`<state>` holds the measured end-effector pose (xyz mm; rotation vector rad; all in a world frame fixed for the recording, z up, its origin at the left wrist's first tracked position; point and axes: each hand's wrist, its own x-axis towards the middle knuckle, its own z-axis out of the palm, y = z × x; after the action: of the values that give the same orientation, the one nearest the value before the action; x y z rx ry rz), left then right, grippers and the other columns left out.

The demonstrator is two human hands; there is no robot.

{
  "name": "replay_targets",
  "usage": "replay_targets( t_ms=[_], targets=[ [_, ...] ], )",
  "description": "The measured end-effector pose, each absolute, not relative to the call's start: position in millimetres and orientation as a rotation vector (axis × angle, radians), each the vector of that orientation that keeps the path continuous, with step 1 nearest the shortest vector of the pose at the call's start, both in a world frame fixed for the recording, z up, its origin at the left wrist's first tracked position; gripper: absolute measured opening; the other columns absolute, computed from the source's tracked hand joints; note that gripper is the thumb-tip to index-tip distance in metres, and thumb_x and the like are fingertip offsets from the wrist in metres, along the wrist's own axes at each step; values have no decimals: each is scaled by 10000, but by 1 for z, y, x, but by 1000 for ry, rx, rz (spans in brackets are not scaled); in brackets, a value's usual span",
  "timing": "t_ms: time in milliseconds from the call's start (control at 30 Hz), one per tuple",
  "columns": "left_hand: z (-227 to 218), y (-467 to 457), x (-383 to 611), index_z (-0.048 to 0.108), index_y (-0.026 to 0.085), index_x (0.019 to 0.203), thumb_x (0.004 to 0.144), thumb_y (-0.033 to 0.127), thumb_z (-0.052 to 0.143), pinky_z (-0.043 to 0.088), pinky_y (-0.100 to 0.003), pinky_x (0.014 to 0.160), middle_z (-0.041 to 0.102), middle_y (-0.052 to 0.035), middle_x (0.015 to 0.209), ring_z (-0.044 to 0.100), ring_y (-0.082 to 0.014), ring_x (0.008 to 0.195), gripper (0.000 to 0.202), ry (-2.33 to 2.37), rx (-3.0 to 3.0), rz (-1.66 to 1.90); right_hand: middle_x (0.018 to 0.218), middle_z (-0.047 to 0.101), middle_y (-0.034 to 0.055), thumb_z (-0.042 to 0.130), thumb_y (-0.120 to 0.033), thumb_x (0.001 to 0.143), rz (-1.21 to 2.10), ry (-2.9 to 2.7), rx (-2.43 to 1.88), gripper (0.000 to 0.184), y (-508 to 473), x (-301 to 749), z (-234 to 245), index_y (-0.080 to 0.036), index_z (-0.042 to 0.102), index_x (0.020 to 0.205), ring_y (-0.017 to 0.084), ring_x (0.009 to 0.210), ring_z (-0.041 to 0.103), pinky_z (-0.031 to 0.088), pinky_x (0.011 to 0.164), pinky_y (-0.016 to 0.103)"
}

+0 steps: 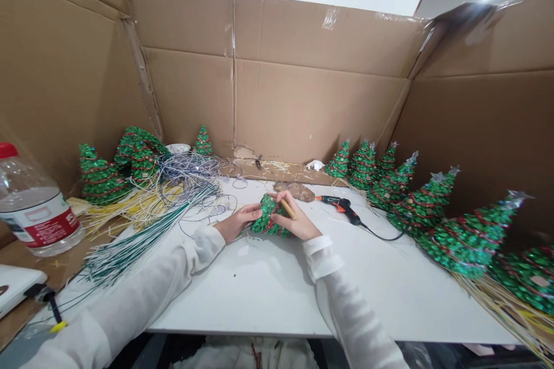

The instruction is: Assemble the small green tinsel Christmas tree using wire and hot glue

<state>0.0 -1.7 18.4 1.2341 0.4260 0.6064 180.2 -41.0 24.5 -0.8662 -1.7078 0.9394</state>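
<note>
A small green beaded Christmas tree (265, 220) with red trim lies tilted between my two hands over the middle of the white table. My left hand (239, 222) grips its left side, thumb and fingers closed on it. On the other side, my right hand (302, 223) is closed around a tan wooden stick (288, 209), with its fingers against the tree. The stick's far end is hidden behind the fingers. Just beyond my hands lies a brown, glue-stained piece (298, 191), and a black and orange hot glue gun (341, 206) rests to the right.
Finished trees (467, 242) line the right side; more trees (101, 176) stand back left. Bundles of green and white wires (151, 242) and tangled wire (190, 170) cover the left. A bottle (41, 207) stands far left. Cardboard walls (320, 104) enclose the white table (242, 305).
</note>
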Motion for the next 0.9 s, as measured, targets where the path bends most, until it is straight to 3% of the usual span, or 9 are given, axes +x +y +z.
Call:
replay_targets(
  t_ms=[200,433,667,800,900],
  targets=[
    [19,-4,1,577,145,1135,725,367,663,439,-287,741,669,-92,971,618,-206,845,474,380,1237,635,1185,476,35,560,-190,697,924,-1710,-869,301,-41,179,25,-232,325,882,127,1110,456,310,949,266],
    [19,-7,4,585,131,1094,724,396,658,431,-255,658,651,-87,898,586,-154,709,461,393,1276,650,1088,529,10,525,-191,687,818,-1675,-940,257,-41,175,23,-229,357,879,142,995,507,362,888,285],
    [8,0,9,600,134,790,765,467,560,412,-262,679,569,-14,722,517,-149,709,337,661,1628,955,1010,582,48,411,-266,822,422,-1483,-1012,60,-39,169,16,-212,435,822,181,991,514,370,863,320],
    [8,-1,9,568,178,951,785,368,539,389,-292,793,537,-30,880,482,-170,838,254,975,1915,1316,881,581,50,341,-276,864,99,-1464,-1131,176,-43,165,13,-210,503,840,196,899,501,384,833,352],
    [10,-8,8,500,201,1070,839,309,446,344,-330,896,499,-59,1002,445,-190,970,261,999,2112,1562,1058,560,81,375,-252,837,-135,-1628,-1158,192,-50,156,10,-213,549,908,239,1042,445,331,927,424]
  ],
)
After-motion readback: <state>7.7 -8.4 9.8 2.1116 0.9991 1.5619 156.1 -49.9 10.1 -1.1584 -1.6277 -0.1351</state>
